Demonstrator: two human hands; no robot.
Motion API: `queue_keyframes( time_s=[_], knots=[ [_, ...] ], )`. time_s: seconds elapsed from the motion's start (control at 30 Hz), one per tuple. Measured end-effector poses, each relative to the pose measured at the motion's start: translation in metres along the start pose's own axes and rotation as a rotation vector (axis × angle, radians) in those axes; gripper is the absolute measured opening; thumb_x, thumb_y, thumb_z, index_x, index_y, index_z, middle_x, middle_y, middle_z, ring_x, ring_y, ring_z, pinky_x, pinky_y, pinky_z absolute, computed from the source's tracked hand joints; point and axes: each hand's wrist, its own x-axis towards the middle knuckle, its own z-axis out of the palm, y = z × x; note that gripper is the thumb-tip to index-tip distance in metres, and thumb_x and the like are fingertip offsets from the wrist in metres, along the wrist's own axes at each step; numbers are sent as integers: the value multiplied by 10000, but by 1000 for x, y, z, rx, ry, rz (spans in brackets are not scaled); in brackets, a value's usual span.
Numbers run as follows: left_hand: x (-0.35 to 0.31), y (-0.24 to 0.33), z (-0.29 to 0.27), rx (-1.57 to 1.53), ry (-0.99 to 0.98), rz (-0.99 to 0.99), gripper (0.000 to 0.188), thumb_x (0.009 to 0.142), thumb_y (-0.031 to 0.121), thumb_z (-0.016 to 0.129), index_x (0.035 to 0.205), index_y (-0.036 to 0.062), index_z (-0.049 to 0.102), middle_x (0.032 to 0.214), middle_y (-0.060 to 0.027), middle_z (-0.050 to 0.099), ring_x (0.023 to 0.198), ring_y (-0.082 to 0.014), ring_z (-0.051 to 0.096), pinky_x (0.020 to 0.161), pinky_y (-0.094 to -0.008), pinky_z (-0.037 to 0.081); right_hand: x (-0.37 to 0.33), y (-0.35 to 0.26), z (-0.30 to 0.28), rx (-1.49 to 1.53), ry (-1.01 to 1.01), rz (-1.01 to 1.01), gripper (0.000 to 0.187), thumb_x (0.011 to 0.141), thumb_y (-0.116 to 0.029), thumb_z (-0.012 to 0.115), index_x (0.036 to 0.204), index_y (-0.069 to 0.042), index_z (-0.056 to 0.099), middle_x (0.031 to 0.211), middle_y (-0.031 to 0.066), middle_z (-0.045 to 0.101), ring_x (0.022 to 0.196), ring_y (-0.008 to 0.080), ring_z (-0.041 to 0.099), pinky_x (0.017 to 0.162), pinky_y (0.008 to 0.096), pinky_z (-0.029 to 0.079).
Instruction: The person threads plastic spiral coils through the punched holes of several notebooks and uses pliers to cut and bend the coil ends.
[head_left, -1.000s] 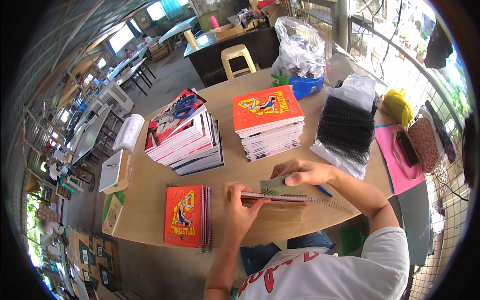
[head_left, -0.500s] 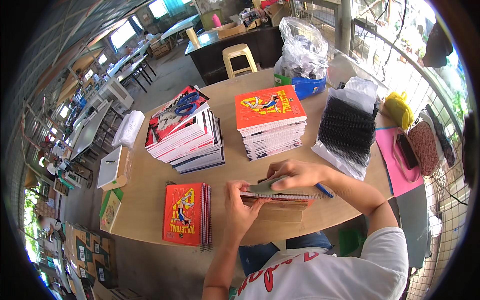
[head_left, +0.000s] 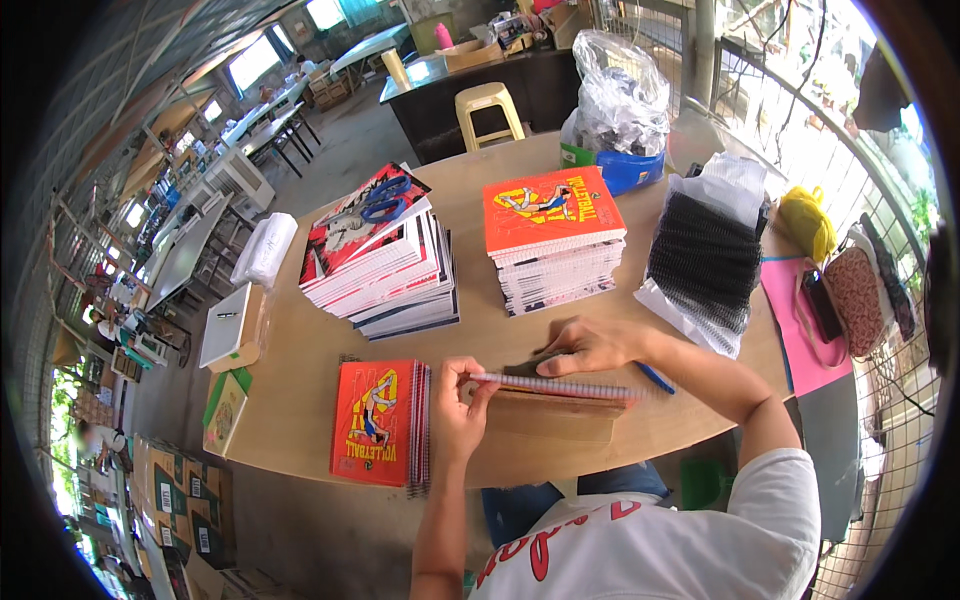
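My left hand (head_left: 462, 408) pinches the left end of a notebook (head_left: 560, 384) between thumb and fingers. The notebook stands on edge, its wire coil along the top, against a wooden block (head_left: 560, 403). My right hand (head_left: 592, 346) grips a dark grey-green flat piece (head_left: 530, 369), whose kind I cannot make out, over the coil. At the right end lies a blue pen-like tool (head_left: 655, 378). Left of my hands sits a stack of coil-bound orange notebooks (head_left: 372, 425). Farther off is a tall stack of orange-covered books (head_left: 555, 215).
Blue-handled scissors (head_left: 388, 200) lie on a stack of red-and-black-covered books (head_left: 400, 285). Black wire coils (head_left: 703, 265) rest on white paper at the right. Behind are a plastic bag (head_left: 620, 100) and yellow stool (head_left: 488, 115); a pink sheet (head_left: 800, 330) and pouch (head_left: 855, 300) sit far right.
My left hand has slid a little left along the notebook's end. My right hand, with the flat piece, has shifted slightly up and right. The whole view has moved a bit.
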Motion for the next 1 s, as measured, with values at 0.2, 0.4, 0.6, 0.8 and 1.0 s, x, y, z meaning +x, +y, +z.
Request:
queue_keyframes(
  time_s=[0.2,0.4,0.6,0.8,1.0],
  knots=[
    [6,10,2,125,-21,8,355,870,35,793,1094,34,518,1025,-36,536,932,-121,553,867,-259,474,-1,-18,2,-28,28,128,664,943,-581,550,1161,22,722,1152,206,658,1058,341,615,923,432,474],
    [7,11,3,9,2,-25,455,829,55,833,1141,38,503,1024,-45,550,937,-127,567,866,-266,487,6,-9,6,105,100,111,728,950,-632,533,1012,72,708,989,169,670,909,306,620,855,397,488],
    [6,9,3,-76,38,-16,551,821,73,847,1222,25,472,1051,-58,533,910,-141,595,842,-275,509,20,-9,7,245,173,-123,754,963,-633,530,869,101,675,868,221,641,822,288,582,766,446,468],
    [6,8,2,-61,44,-10,645,786,7,855,1261,59,422,1094,-46,498,942,-128,583,834,-265,515,26,-13,4,12,49,127,695,955,-594,545,937,80,712,950,183,669,955,284,618,840,401,475],
    [4,6,5,-98,71,-39,659,787,97,880,1258,46,421,1069,-57,493,912,-134,586,838,-275,509,42,6,26,256,259,305,770,924,-651,550,1121,82,681,1019,169,689,956,236,607,846,378,474]
  ],
)
